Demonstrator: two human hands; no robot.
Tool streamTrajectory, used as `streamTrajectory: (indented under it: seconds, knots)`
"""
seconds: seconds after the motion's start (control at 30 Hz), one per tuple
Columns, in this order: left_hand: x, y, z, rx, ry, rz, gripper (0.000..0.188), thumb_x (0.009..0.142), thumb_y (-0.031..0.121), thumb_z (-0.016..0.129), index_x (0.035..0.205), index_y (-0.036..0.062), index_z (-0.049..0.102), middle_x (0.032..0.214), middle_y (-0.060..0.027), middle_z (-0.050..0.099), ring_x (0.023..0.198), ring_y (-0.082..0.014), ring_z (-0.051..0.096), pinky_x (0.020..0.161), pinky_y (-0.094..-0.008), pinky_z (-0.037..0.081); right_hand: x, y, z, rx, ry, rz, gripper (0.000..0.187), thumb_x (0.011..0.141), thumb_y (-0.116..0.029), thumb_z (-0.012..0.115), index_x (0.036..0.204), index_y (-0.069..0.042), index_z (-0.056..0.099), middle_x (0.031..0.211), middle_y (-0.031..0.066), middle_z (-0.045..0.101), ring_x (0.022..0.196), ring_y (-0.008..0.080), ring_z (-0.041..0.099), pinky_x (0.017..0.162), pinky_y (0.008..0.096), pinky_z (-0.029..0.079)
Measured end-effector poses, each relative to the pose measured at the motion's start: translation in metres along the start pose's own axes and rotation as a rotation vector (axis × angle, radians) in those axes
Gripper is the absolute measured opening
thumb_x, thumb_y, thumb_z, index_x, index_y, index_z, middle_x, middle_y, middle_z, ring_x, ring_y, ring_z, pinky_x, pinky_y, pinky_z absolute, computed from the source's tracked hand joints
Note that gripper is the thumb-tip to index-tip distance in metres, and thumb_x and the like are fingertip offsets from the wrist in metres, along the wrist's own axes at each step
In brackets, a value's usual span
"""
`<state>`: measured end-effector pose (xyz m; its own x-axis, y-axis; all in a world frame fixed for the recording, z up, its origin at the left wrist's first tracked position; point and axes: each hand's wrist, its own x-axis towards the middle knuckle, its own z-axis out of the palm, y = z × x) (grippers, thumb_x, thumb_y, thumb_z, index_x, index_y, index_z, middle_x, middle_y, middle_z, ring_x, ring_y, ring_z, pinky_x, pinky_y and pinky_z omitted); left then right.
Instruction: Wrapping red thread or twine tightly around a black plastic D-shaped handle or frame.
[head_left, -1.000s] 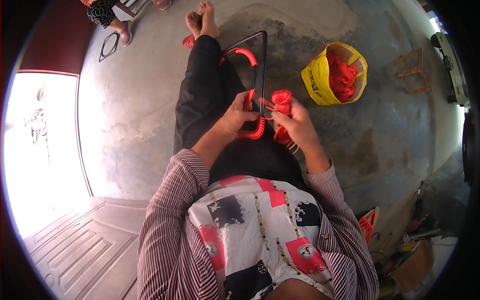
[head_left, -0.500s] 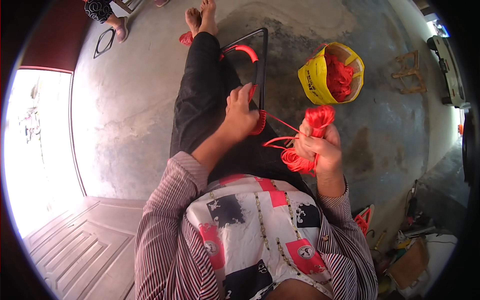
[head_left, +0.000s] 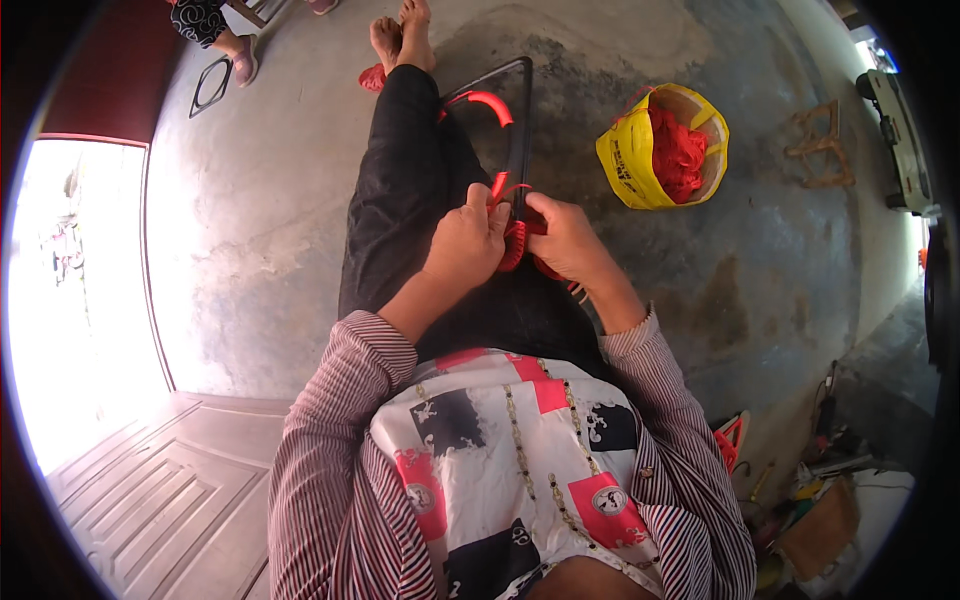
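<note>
A dark metal frame [head_left: 520, 110] partly wrapped in red cord lies across my lap and outstretched legs. My left hand [head_left: 467, 243] grips the frame's near edge where the red wrapping [head_left: 512, 245] is bunched. Close beside it, my right hand [head_left: 565, 238] is closed on the red cord against the same edge. A loop of red cord [head_left: 488, 102] curves over the frame farther out. The cord under my right palm is mostly hidden.
A yellow bag [head_left: 640, 150] full of red cord sits on the concrete floor to the right. A wooden door panel [head_left: 150, 480] lies at lower left. Another person's foot [head_left: 240, 55] and a small black frame [head_left: 210, 85] are at top left. Tools and clutter [head_left: 810, 490] fill the lower right.
My right hand, raised out to the right with a bunch of red cord half a second ago, has come back to the frame beside my left hand.
</note>
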<state>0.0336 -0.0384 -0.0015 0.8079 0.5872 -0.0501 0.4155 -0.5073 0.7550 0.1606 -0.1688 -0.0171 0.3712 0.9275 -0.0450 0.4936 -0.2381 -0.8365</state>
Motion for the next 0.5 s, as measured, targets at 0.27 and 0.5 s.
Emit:
streamTrajectory:
  seconds: [0.27, 0.5]
  knots:
    - [0.011, 0.055, -0.045, -0.552, 0.072, -0.173, 0.014, 0.092, 0.014, 0.052, 0.089, 0.0016, 0.058, 0.066, -0.0084, 0.059, 0.056, -0.02, 0.058, 0.053, -0.0331, 0.046, -0.018, -0.05, -0.02, 0.278, 0.342, -0.228, 0.033, 0.081, -0.009, 0.068, 0.112, 0.001, 0.059, 0.119, 0.0101, 0.059, 0.098, 0.0249, 0.062, 0.088, 0.0334, 0.049]
    - [0.019, 0.022, -0.015, -0.696, -0.214, -0.413, 0.021, 0.091, 0.023, 0.051, 0.089, 0.0038, 0.059, 0.071, -0.0028, 0.055, 0.054, -0.0113, 0.049, 0.049, -0.0243, 0.036, -0.084, -0.041, -0.106, 1.251, 0.361, -0.214, 0.033, 0.096, -0.03, 0.054, 0.115, -0.003, 0.054, 0.069, 0.0048, 0.052, 0.063, 0.0212, 0.055, 0.101, 0.0521, 0.044]
